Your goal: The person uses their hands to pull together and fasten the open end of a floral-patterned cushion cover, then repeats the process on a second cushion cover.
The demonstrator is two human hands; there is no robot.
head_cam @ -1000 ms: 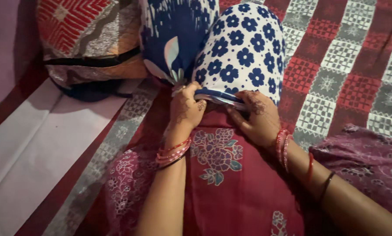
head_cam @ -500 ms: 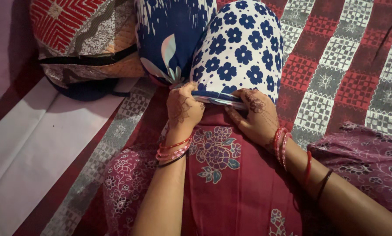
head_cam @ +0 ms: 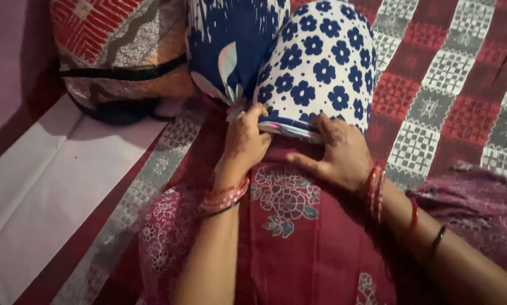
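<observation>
A person is kneeling over a pillow (head_cam: 321, 68) in a white cover with blue flowers, lying on a red and white patterned bedspread (head_cam: 434, 85). The left hand (head_cam: 245, 141) is pinching the cover's open edge, fingers curled tight around the fabric. The right hand (head_cam: 341, 152) is pressing on the same edge, fingers partly spread. A dark blue pillow (head_cam: 231, 39) is lying just beside it.

No packages, labels, signs or screens lie before me here. Everything under my view is patterned cloth spread over the bed, and none of it carries a tag or a wrapper that I can make out.
</observation>
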